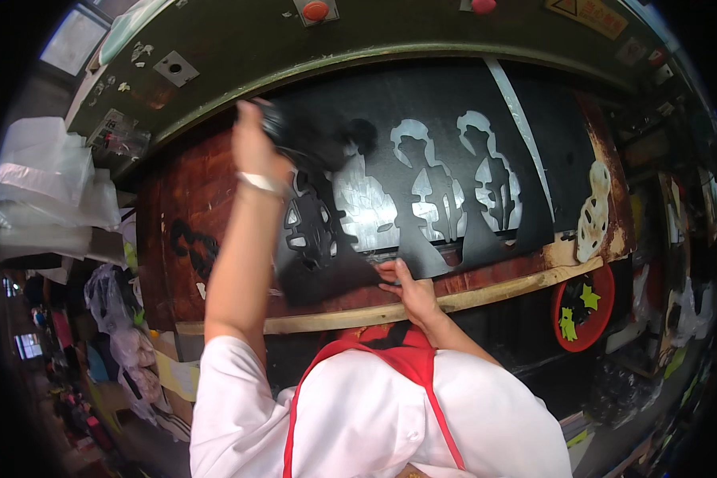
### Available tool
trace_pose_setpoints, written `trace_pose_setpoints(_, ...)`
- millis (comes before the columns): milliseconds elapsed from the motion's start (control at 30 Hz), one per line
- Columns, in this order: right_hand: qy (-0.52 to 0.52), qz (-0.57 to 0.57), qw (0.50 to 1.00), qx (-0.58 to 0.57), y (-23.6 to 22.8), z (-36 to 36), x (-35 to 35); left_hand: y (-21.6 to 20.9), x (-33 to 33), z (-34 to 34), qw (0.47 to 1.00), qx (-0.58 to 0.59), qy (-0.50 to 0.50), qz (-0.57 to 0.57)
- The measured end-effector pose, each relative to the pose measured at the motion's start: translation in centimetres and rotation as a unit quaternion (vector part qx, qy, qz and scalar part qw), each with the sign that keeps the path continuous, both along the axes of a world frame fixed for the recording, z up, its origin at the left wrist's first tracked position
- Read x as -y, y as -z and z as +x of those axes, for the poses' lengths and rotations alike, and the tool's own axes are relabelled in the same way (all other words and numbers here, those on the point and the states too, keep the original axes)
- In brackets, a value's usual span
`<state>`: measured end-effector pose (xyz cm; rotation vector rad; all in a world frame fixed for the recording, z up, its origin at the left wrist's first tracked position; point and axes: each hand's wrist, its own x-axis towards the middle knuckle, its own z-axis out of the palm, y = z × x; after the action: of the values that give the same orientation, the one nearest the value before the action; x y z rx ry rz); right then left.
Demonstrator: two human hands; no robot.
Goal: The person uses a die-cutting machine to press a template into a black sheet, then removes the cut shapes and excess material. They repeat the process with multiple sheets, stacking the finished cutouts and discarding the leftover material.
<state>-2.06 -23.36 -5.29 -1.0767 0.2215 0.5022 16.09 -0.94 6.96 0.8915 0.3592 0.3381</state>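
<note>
A black sheet (429,261) with several ornate cut-outs spreads over the work surface, bright metal showing through its openings. At its upper left my left hand (255,147) is raised, closed round a dark part that looks like the same sheet. Motion blurs that part, and the fingertips are partly hidden. My right hand (410,291) is at the sheet's near edge, thumb and fingers pinching it. On the left half of the sheet, dark cut shapes (315,219) still fill part of an opening.
A wooden rail (502,292) runs along the near edge. A pale cut template (594,211) lies at the right, above a red bowl (558,323) with yellow-green and black scraps. A green machine beam (239,84) spans the back. Black scraps (195,247) sit on the reddish-brown board at left.
</note>
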Motion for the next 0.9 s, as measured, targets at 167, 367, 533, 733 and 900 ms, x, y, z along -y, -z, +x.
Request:
trace_pose_setpoints(167,0.051,0.054,0.997,-0.031,0.4,0.4,0.5,-4.4,-14.0,7.9,0.999,0.008,-0.001,0.051)
trace_pose_setpoints(367,0.012,0.038,0.999,-0.027,-1.3,0.2,1.7,-6.0,-10.6,5.6,0.985,-0.044,0.115,0.118)
trace_pose_setpoints(533,0.010,-0.107,0.983,0.150,-3.1,1.0,0.1,-2.0,-2.0,-3.3,0.930,-0.095,0.341,0.099)
trace_pose_setpoints(733,0.036,-0.101,0.965,0.239,-6.0,4.5,-1.8,4.1,3.1,-9.7,0.920,-0.135,0.367,-0.023)
trace_pose_setpoints(900,0.070,-0.149,0.962,0.217,-6.9,5.2,-2.3,5.4,5.8,-12.4,0.930,-0.149,0.296,0.159)
